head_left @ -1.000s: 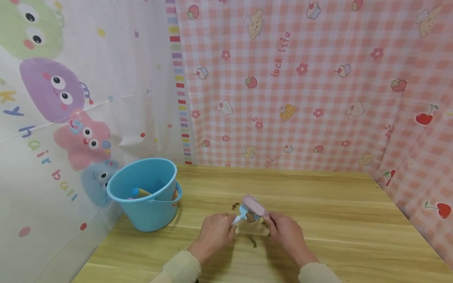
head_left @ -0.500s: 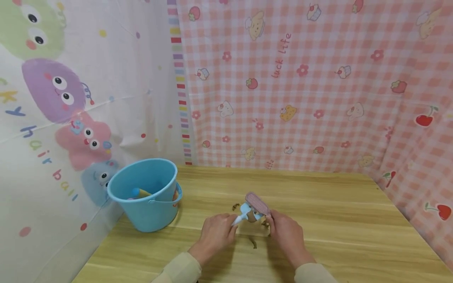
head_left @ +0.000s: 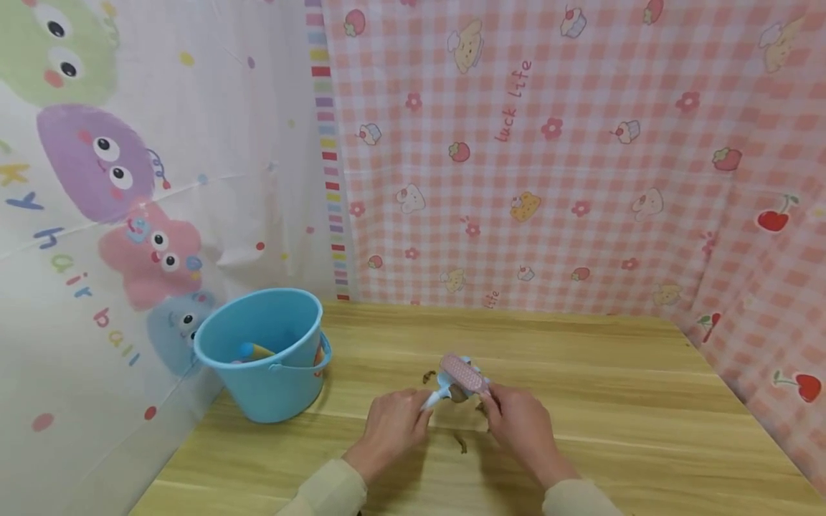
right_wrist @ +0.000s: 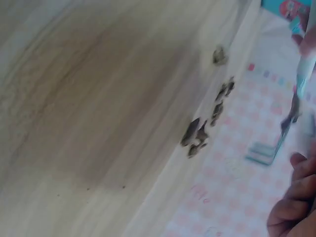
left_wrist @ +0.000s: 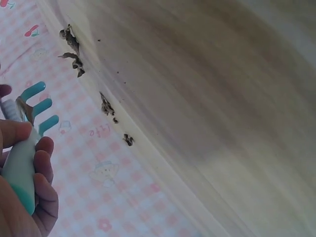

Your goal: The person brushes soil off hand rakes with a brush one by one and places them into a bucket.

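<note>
My left hand (head_left: 395, 428) grips a small toy rake by its white handle (head_left: 436, 398). In the left wrist view the teal tines of the rake (left_wrist: 42, 104) curve outward, and the handle ends in teal. A brown scrap (head_left: 457, 393) clings to the rake's head. My right hand (head_left: 524, 430) holds a pink brush (head_left: 462, 372) by its handle, its back facing up, over the rake head. White bristles (left_wrist: 10, 108) face the rake in the left wrist view. Brown crumbly bits (left_wrist: 106, 104) lie on the table beneath both hands.
A light blue bucket (head_left: 264, 394) stands left on the wood-grain table (head_left: 581, 351), with a yellow and blue thing (head_left: 258, 350) inside. Behind the table hangs a pink checked cloth (head_left: 548, 165); a white cartoon cloth (head_left: 258, 186) covers the left side.
The brush shifted up and right half a second ago, uncovering more of the rake, and is now back down and left over its head. The left hand stays nearly still.
</note>
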Tool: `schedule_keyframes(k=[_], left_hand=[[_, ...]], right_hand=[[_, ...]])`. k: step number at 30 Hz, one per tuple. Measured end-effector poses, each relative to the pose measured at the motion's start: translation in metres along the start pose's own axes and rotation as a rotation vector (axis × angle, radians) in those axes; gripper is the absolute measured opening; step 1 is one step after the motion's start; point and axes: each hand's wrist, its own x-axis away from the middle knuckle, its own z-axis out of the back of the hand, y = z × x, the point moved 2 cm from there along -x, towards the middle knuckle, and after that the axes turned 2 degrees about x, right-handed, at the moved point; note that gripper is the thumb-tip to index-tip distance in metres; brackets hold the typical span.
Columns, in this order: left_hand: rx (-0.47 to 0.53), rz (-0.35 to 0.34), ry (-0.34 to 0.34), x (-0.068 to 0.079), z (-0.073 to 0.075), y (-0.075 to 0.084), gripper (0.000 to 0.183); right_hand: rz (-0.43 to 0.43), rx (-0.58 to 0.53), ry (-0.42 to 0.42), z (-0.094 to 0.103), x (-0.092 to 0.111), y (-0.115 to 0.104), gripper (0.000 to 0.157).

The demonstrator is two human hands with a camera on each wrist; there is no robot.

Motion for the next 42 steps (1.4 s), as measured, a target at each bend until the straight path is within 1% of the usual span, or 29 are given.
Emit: schedule_keyframes(k=[3, 7, 12, 17, 20, 29, 32, 34, 35, 39, 41, 42], left_hand=[[0.0, -0.003, -0.015, -0.002, 0.001, 0.001, 0.011], [-0.009, -0.01, -0.033, -0.003, 0.002, 0.001, 0.012], [-0.01, -0.014, -0.036, -0.003, 0.002, 0.001, 0.013], [-0.022, -0.012, -0.051, -0.003, 0.0, 0.002, 0.01], [-0.028, -0.015, -0.045, -0.003, -0.001, 0.002, 0.011], [-0.023, -0.042, -0.007, -0.002, -0.002, 0.004, 0.013], [-0.027, -0.041, -0.007, -0.001, -0.003, 0.004, 0.013], [-0.036, -0.034, -0.02, 0.0, -0.003, 0.004, 0.013], [-0.031, -0.022, -0.038, 0.0, -0.003, 0.004, 0.012], [-0.008, 0.002, -0.081, -0.001, -0.002, 0.004, 0.01], [0.004, 0.013, -0.091, -0.003, -0.002, 0.003, 0.01], [0.004, 0.014, -0.09, -0.003, -0.002, 0.003, 0.011]], right_hand=[[0.01, 0.014, -0.017, -0.001, 0.001, -0.003, 0.011], [-0.013, 0.054, 0.005, -0.003, 0.002, 0.001, 0.011], [-0.006, 0.08, 0.024, -0.006, 0.001, 0.005, 0.014], [0.009, 0.098, 0.056, -0.009, 0.003, 0.008, 0.014], [0.017, 0.112, 0.068, -0.01, 0.004, 0.008, 0.012], [0.018, 0.142, 0.066, -0.011, 0.005, 0.009, 0.019], [0.018, 0.142, 0.052, -0.01, 0.004, 0.01, 0.021], [-0.001, 0.144, 0.041, -0.008, 0.003, 0.012, 0.02], [-0.018, 0.142, 0.038, -0.007, 0.002, 0.013, 0.018], [-0.122, 0.118, 0.033, 0.001, 0.0, 0.015, 0.019], [-0.139, 0.079, 0.026, 0.005, 0.001, 0.01, 0.018], [-0.134, 0.06, 0.015, 0.005, 0.001, 0.007, 0.018]])
